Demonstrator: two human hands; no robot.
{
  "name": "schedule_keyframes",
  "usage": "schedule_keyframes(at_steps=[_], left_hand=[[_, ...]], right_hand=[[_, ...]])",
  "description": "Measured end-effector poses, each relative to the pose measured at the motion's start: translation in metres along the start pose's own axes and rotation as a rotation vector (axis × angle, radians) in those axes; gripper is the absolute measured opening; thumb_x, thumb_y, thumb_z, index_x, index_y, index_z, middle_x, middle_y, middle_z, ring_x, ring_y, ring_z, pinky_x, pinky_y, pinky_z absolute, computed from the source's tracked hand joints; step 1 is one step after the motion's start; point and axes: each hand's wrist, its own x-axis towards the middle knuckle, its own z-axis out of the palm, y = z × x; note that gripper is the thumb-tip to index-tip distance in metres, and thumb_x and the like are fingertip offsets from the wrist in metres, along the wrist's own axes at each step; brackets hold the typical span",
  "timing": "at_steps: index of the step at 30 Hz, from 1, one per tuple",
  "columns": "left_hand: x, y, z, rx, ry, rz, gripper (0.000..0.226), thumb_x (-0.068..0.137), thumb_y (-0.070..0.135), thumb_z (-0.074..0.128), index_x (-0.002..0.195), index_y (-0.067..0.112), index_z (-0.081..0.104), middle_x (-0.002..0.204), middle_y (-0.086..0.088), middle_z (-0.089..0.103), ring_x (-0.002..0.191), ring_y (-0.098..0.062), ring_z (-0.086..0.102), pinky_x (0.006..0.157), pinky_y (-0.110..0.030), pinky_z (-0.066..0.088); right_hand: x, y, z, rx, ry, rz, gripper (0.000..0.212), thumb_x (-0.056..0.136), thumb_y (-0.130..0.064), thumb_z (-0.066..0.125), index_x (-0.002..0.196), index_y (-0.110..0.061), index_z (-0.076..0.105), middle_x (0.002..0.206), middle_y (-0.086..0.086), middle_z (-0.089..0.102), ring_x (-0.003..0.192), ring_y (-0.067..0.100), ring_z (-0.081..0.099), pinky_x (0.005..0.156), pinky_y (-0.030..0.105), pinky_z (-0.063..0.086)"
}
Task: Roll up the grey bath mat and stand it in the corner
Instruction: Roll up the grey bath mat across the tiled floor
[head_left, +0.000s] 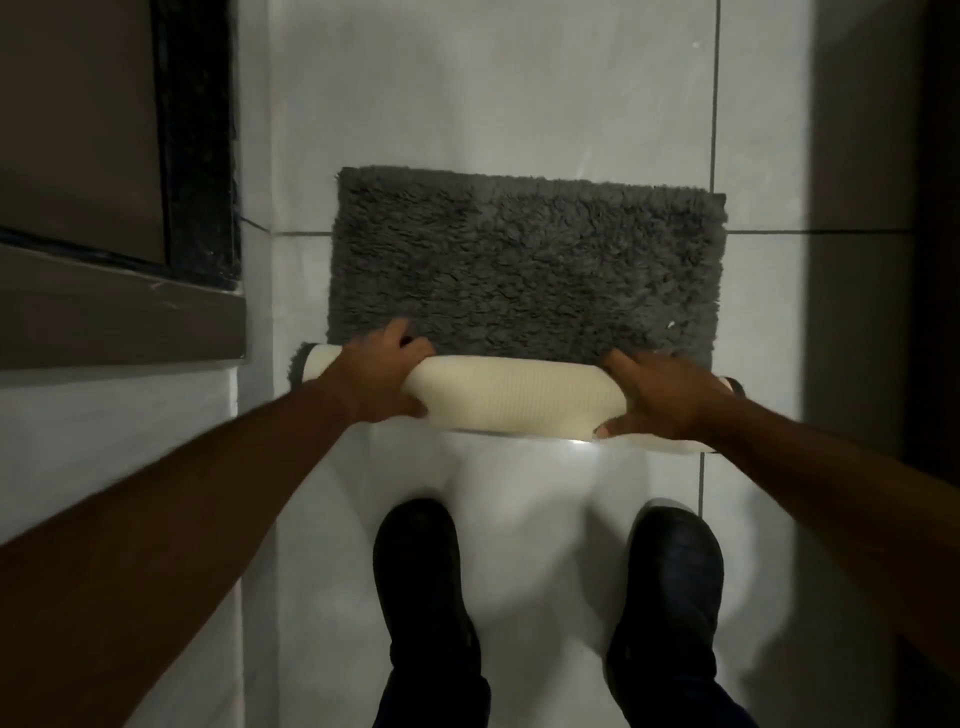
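The grey shaggy bath mat (527, 265) lies on the white tiled floor in front of me. Its near edge is curled over into a roll (519, 397) that shows the cream rubber backing. My left hand (382, 376) grips the left part of that roll, fingers over the top and onto the grey pile. My right hand (660, 397) grips the right part, thumb under the cream backing. The ends of the roll stick out past both hands.
A dark brown door or cabinet face (78, 130) and a brown ledge (114, 317) border the floor on the left. A dark wall (883, 260) rises on the right. My two black shoes (423, 587) stand on the tiles just behind the roll.
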Motion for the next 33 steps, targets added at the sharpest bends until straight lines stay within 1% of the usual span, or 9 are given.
schedule_keyframes(at_steps=[5,8,12,14,17,21,26,30,33], left_hand=[[0.003,0.006,0.003,0.169,0.318,-0.088,0.078,0.079,0.047,0.074,0.144,0.019,0.042,0.129,-0.020,0.055,0.118,-0.039,0.049,0.098,-0.052,0.038],[-0.006,0.013,0.019,0.059,0.524,-0.026,0.051,0.093,0.037,0.061,0.131,0.003,0.056,0.138,-0.024,0.056,0.130,-0.045,0.048,0.106,-0.059,0.037],[-0.008,0.014,0.029,0.198,0.364,-0.015,0.096,0.073,0.066,0.069,0.142,0.004,0.044,0.158,-0.022,0.030,0.147,-0.042,0.024,0.115,-0.067,0.019],[-0.004,0.011,0.027,0.287,0.316,-0.044,0.108,0.065,0.056,0.082,0.148,0.006,0.036,0.156,-0.023,0.033,0.144,-0.042,0.029,0.115,-0.067,0.019],[0.008,0.008,0.021,0.306,0.349,-0.061,0.087,0.071,0.032,0.083,0.144,0.007,0.042,0.144,-0.022,0.050,0.131,-0.042,0.046,0.109,-0.064,0.030],[0.002,-0.002,0.015,0.204,0.364,0.046,0.069,0.071,0.032,0.082,0.131,0.011,0.056,0.125,-0.017,0.066,0.109,-0.039,0.060,0.091,-0.054,0.043],[-0.004,-0.007,0.002,0.043,0.002,0.069,0.078,0.069,0.052,0.079,0.130,0.024,0.040,0.123,-0.009,0.065,0.109,-0.033,0.063,0.092,-0.047,0.046],[0.005,-0.015,-0.008,-0.160,-0.071,0.110,0.069,0.072,0.045,0.082,0.122,0.025,0.039,0.133,-0.005,0.041,0.103,-0.023,0.051,0.085,-0.035,0.044],[0.009,-0.021,-0.013,-0.120,0.032,0.118,0.066,0.075,0.048,0.078,0.129,0.025,0.049,0.132,-0.006,0.036,0.113,-0.025,0.041,0.097,-0.037,0.037]], right_hand=[[-0.016,-0.001,0.020,-0.114,0.468,-0.016,0.071,0.091,-0.066,0.034,0.141,-0.016,0.041,0.141,0.018,0.050,0.121,0.041,0.049,0.098,0.057,0.040],[-0.016,-0.012,0.025,-0.114,0.434,0.075,0.087,0.088,-0.075,0.033,0.149,-0.013,0.034,0.154,0.017,0.039,0.139,0.041,0.037,0.111,0.065,0.026],[-0.008,-0.022,0.023,-0.248,0.321,0.152,0.118,0.067,-0.081,0.058,0.153,-0.008,0.024,0.161,0.018,0.024,0.145,0.043,0.025,0.111,0.074,0.018],[-0.001,-0.020,0.013,-0.257,0.321,0.189,0.114,0.064,-0.073,0.070,0.149,-0.010,0.029,0.153,0.020,0.033,0.135,0.044,0.035,0.107,0.071,0.026],[0.008,-0.012,0.003,-0.237,0.320,0.140,0.098,0.066,-0.063,0.075,0.143,-0.014,0.038,0.138,0.017,0.049,0.123,0.039,0.045,0.101,0.063,0.037],[0.004,0.002,-0.008,-0.092,0.291,0.029,0.080,0.068,-0.062,0.074,0.133,-0.024,0.048,0.130,0.010,0.061,0.119,0.035,0.054,0.101,0.058,0.039],[-0.004,0.005,-0.011,0.162,-0.013,0.028,0.090,0.060,-0.067,0.077,0.128,-0.031,0.030,0.124,0.003,0.061,0.098,0.019,0.058,0.082,0.038,0.051],[-0.013,0.005,0.006,0.001,0.277,-0.047,0.088,0.068,-0.076,0.058,0.136,-0.024,0.039,0.150,0.013,0.041,0.127,0.036,0.046,0.105,0.061,0.036],[-0.023,0.007,0.020,-0.114,0.482,-0.127,0.078,0.085,-0.073,0.040,0.140,-0.017,0.044,0.146,0.017,0.044,0.126,0.040,0.045,0.104,0.059,0.034]])
